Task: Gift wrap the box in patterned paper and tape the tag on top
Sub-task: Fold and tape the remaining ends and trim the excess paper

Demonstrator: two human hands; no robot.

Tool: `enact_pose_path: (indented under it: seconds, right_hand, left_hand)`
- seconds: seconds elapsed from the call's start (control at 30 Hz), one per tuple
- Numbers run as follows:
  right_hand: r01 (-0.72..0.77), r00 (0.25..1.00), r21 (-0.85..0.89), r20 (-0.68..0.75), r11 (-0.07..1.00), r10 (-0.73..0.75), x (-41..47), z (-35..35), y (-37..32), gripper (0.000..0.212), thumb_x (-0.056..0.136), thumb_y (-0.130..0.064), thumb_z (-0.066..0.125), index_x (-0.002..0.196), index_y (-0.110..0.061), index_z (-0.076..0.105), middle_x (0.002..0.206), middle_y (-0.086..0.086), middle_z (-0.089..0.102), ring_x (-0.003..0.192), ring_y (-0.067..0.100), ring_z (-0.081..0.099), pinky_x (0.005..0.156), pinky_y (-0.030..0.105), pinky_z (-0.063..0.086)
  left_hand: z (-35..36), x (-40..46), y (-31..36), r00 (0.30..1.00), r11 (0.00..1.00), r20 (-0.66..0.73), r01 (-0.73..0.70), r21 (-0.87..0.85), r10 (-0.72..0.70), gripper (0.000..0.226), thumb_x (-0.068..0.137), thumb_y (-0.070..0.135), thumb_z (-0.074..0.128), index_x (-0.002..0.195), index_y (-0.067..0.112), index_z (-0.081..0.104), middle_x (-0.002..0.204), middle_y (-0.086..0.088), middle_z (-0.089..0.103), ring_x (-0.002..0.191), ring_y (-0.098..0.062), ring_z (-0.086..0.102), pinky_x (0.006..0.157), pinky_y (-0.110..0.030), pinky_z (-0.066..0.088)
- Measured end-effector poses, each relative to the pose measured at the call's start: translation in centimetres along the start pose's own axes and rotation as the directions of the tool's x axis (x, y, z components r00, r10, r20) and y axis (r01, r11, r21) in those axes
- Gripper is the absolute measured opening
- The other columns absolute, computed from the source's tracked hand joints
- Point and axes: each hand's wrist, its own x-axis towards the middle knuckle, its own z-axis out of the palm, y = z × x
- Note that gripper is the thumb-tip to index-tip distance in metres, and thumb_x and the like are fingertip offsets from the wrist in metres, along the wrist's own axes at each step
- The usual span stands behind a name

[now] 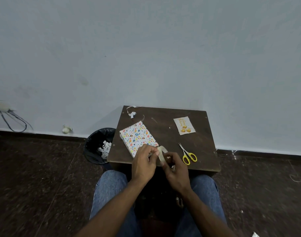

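Note:
The box (137, 136), wrapped in white paper with coloured egg and heart prints, lies on the left part of the small dark table (165, 134). Just in front of its near corner I hold a roll of clear tape (162, 153) with both hands. My right hand (174, 170) grips the roll from below. My left hand (144, 161) pinches at the roll's edge with thumb and fingertips. The gift tag (184, 126), cream with yellow ornaments, lies flat at the table's far right.
Yellow-handled scissors (188, 153) lie on the table right of my hands. A paper scrap (131, 112) curls at the far left corner. A black bin (98, 145) with paper offcuts stands left of the table. A wall runs behind; my knees are under the near edge.

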Motion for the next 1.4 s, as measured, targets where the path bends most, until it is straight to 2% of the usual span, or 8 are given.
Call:
enact_pose_path:
  seconds: [0.13, 0.3, 0.4, 0.53, 0.77, 0.97, 1.13, 1.4]
  right_hand:
    - [-0.005, 0.997, 0.098, 0.083, 0.995, -0.003, 0.4, -0.4, -0.7, 0.044, 0.088, -0.028, 0.067, 0.129, -0.034, 0.054, 0.094, -0.014, 0.065, 0.085, 0.008, 0.063, 0.074, 0.021, 0.05]
    - [0.009, 0.986, 0.095, 0.165, 0.995, -0.025, 0.6, -0.9, -0.9, 0.032, 0.092, -0.018, 0.064, 0.121, -0.03, 0.061, 0.088, -0.004, 0.067, 0.081, 0.016, 0.064, 0.074, 0.038, 0.054]
    - [0.002, 0.986, 0.158, 0.162, 0.987, -0.028, 0.5, -0.9, -1.4, 0.03, 0.093, -0.006, 0.064, 0.117, -0.024, 0.062, 0.087, -0.008, 0.069, 0.081, 0.01, 0.065, 0.073, 0.021, 0.05]
    - [-0.021, 0.989, 0.225, 0.146, 0.974, -0.013, 0.4, -0.9, -1.6, 0.032, 0.091, 0.001, 0.063, 0.115, -0.02, 0.063, 0.09, -0.01, 0.069, 0.079, 0.009, 0.063, 0.072, 0.019, 0.048]
    - [-0.025, 0.991, 0.257, 0.135, 0.966, -0.01, 0.3, -1.1, -1.7, 0.032, 0.088, -0.012, 0.064, 0.119, -0.02, 0.063, 0.086, -0.006, 0.068, 0.077, 0.009, 0.06, 0.071, 0.021, 0.047]
    - [-0.104, 0.992, 0.313, 0.095, 0.944, 0.078, 0.2, -1.0, -1.2, 0.063, 0.089, -0.002, 0.068, 0.14, -0.028, 0.044, 0.066, -0.009, 0.056, 0.063, 0.005, 0.051, 0.063, 0.02, 0.045]
    - [-0.12, 0.993, 0.311, 0.046, 0.943, 0.111, 0.5, -0.8, -0.8, 0.054, 0.09, -0.025, 0.07, 0.137, -0.033, 0.046, 0.073, 0.004, 0.065, 0.066, 0.015, 0.059, 0.065, 0.029, 0.049]
    - [-0.102, 0.991, 0.31, 0.111, 0.945, 0.07, 0.4, -1.5, -0.7, 0.059, 0.087, -0.014, 0.073, 0.14, -0.021, 0.047, 0.071, -0.004, 0.061, 0.069, 0.009, 0.058, 0.068, 0.025, 0.048]
  left_hand:
    - [-0.4, 0.2, -0.4, 0.989, 0.991, 0.057, -0.135, 0.008, 0.135, 0.017, 0.092, 0.035, 0.055, 0.084, 0.021, 0.06, 0.089, 0.014, 0.056, 0.091, -0.01, 0.055, 0.074, -0.028, 0.046]
    - [-0.8, 0.6, -0.6, 0.975, 0.979, 0.103, -0.203, 0.029, 0.199, 0.002, 0.091, 0.023, 0.061, 0.091, 0.022, 0.059, 0.098, 0.014, 0.054, 0.094, -0.006, 0.055, 0.073, -0.028, 0.049]
    - [-0.6, 0.5, -0.4, 0.987, 0.991, 0.092, -0.132, -0.031, 0.134, 0.014, 0.087, 0.017, 0.066, 0.095, 0.026, 0.059, 0.098, 0.017, 0.055, 0.096, -0.003, 0.056, 0.078, -0.025, 0.048]
    - [-0.2, 0.2, 0.3, 0.995, 0.974, 0.064, 0.088, -0.207, -0.076, 0.038, 0.084, 0.013, 0.075, 0.115, 0.028, 0.059, 0.105, 0.014, 0.062, 0.105, 0.003, 0.057, 0.087, -0.013, 0.046]
    - [0.6, 0.2, 0.0, 0.984, 0.931, 0.049, 0.176, -0.32, -0.169, 0.01, 0.083, 0.004, 0.075, 0.083, 0.014, 0.075, 0.092, 0.003, 0.072, 0.092, -0.006, 0.067, 0.083, -0.024, 0.051]
    - [0.8, 0.4, 0.6, 0.982, 0.911, 0.046, 0.185, -0.369, -0.181, 0.027, 0.081, 0.006, 0.075, 0.071, 0.031, 0.07, 0.083, 0.003, 0.068, 0.082, -0.009, 0.065, 0.076, -0.029, 0.053]
    - [0.0, 0.2, 1.7, 0.972, 0.905, 0.204, 0.185, -0.382, -0.112, 0.028, 0.082, -0.002, 0.074, 0.071, 0.023, 0.07, 0.088, 0.003, 0.064, 0.093, 0.004, 0.062, 0.081, -0.013, 0.046]
    - [-0.3, 1.1, 2.3, 0.901, 0.777, 0.274, 0.431, -0.459, -0.338, 0.022, 0.083, -0.008, 0.069, 0.088, 0.013, 0.068, 0.089, 0.008, 0.068, 0.079, 0.0, 0.065, 0.076, -0.022, 0.055]
